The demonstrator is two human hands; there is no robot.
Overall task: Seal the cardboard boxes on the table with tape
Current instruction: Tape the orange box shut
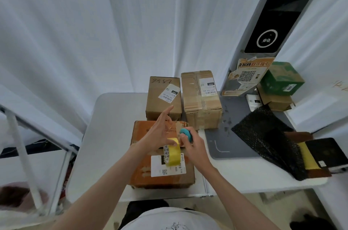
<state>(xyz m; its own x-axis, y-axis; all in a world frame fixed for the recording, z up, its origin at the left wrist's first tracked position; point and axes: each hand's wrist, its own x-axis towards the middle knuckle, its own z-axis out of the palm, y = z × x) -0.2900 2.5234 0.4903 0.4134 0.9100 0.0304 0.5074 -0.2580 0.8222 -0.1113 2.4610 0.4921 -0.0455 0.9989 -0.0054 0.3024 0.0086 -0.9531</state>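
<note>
1. Table (pixel 105 135), white, holds every item listed below.
2. Orange cardboard box (pixel 143 175), the landmark, lies flat at the table's near middle with a white shipping label (pixel 169 170) on its top.
3. Black bubble-wrap mailer (pixel 263 135) lies to the right of the orange box, on a grey mat (pixel 218 146).
4. Ribbed brown box (pixel 201 101) stands behind the orange box toward the right, with clear tape already down its lid.
5. Plain brown box (pixel 162 97) with handwritten digits stands directly behind the orange box, just beside the ribbed one.
6. Green carton (pixel 280 79) sits on a small brown box, far right of and behind the orange box.
7. Left hand (pixel 160 135) hovers above the orange box, fingers spread and straight, thumb hooked on the tape roll.
8. Right hand (pixel 192 146), above the orange box's right edge, curls its fingers round a teal cutter (pixel 186 133).
9. Yellow tape roll (pixel 174 151) hangs between the hands, just over the label.
</note>
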